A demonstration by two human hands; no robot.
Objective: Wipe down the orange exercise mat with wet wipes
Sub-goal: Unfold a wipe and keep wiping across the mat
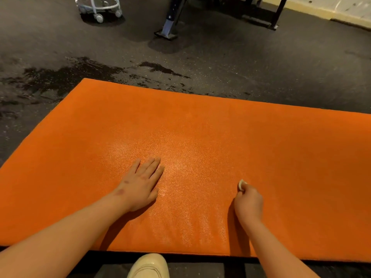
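Two hands work on the orange exercise mat (200, 121), which lies flat on the dark rubber floor (271, 67) and fills most of the view, its right end running past the frame edge. At the far left, dark wet patches (60, 77) mark the floor just beyond the mat's far corner, and a wheeled stand (98, 9) sits well behind them. The left hand (140, 181) lies palm down on the mat left of centre, fingers straight and close together, holding nothing. I judge it is planted there to brace the person's lean and to pin the mat against sliding under the strokes. Lower down, a cream shoe (149, 266) shows just off the mat's near edge. Further right, the right hand (249, 203) curls its fingers tightly round a small bunched wet wipe (242, 184). Only a pale tip peeks out, down near the surface, and balling it up likely gives firmer pressure. A sheen between the hands suggests damp, wiped ground; the duller stretch to the right probably awaits wiping.
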